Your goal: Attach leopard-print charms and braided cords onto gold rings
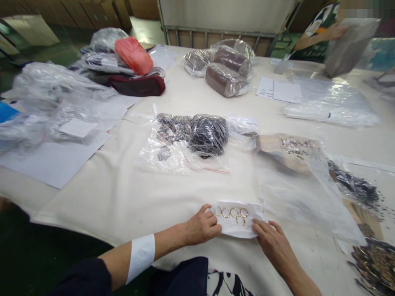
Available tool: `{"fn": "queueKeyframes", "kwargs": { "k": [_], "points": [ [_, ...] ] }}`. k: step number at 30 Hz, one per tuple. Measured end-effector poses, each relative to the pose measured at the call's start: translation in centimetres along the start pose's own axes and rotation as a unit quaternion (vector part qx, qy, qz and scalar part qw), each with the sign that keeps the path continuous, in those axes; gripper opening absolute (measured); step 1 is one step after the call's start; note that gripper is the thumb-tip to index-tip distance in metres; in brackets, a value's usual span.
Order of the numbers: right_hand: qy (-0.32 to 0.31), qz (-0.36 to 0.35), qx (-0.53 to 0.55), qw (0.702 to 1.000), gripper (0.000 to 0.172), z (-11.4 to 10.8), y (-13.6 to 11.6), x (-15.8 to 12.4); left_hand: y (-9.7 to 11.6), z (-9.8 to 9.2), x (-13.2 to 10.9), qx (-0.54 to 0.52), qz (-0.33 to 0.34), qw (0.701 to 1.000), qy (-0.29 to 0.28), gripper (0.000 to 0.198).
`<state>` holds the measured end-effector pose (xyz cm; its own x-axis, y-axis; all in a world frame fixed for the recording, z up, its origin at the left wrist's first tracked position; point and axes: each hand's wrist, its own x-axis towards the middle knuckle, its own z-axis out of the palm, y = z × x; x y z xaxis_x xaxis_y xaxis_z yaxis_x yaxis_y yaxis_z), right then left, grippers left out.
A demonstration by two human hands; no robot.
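A small clear plastic bag (239,228) lies flat on the cream table cloth (123,197) near the front edge. Several gold rings (234,213) sit in a row inside or on it. My left hand (200,226) rests on the bag's left end with its fingers curled and pressed down on the plastic. My right hand (273,242) lies on the bag's lower right corner, fingers stretched out and flat. Neither hand lifts the bag.
Clear bags of dark small parts (206,133) lie mid-table. Larger empty plastic bags (296,181) spread to the right, with dark loose pieces (373,263) at the far right. Wrapped brown rolls (226,78), papers (279,90) and a red bag (134,55) sit farther back. Another person's arm (321,35) shows at top right.
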<state>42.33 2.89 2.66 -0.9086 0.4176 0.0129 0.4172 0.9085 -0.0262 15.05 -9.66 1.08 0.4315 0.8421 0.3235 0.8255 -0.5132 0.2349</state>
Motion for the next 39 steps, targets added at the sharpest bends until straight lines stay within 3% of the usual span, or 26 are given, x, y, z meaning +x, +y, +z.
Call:
{"fn": "queueKeyframes", "kwargs": {
  "k": [5,7,9,12,18,23,25,29,33,36,39],
  "points": [
    [0.049,-0.098,0.011,0.994,0.028,0.8,0.3,-2.5,0.6,0.4,-0.7,-0.040,-0.117,0.989,-0.080,0.016],
    [0.059,-0.118,0.004,0.991,0.026,0.9,0.1,-3.1,0.6,0.2,-0.5,-0.045,-0.146,0.981,-0.121,0.033],
    [0.057,-0.123,0.005,0.991,0.022,0.9,-0.3,-3.6,0.5,0.0,-0.4,-0.047,-0.157,0.976,-0.143,0.057],
    [0.035,-0.077,0.038,0.996,0.013,0.8,-1.0,-3.8,0.8,0.0,-0.8,-0.044,-0.151,0.976,-0.152,0.053],
    [0.072,0.046,0.003,0.996,0.042,1.9,-1.7,-1.9,0.2,0.9,0.2,-0.016,-0.144,0.984,-0.102,0.033],
    [0.096,0.057,-0.004,0.994,0.026,0.9,-0.2,2.0,-2.8,0.8,3.5,0.037,-0.146,0.988,-0.023,0.005],
    [0.118,0.051,-0.005,0.992,0.015,0.1,0.1,2.6,-3.2,0.6,3.8,0.050,-0.121,0.991,0.001,0.010],
    [0.127,-0.015,0.007,0.992,0.015,0.0,-0.4,0.9,-1.9,0.7,1.4,0.057,-0.059,0.996,0.026,0.010],
    [0.108,-0.081,0.035,0.990,0.014,1.3,-1.7,-1.6,0.2,1.1,-2.0,0.000,-0.052,0.999,0.010,0.009],
    [0.121,-0.058,0.054,0.989,0.016,2.0,-2.1,-2.1,0.6,1.3,-2.8,-0.044,-0.078,0.996,0.017,0.018],
    [0.130,-0.008,0.024,0.991,0.030,2.3,-2.1,-1.8,0.0,1.6,-2.5,-0.037,-0.103,0.994,0.014,0.030]
  ]
}}
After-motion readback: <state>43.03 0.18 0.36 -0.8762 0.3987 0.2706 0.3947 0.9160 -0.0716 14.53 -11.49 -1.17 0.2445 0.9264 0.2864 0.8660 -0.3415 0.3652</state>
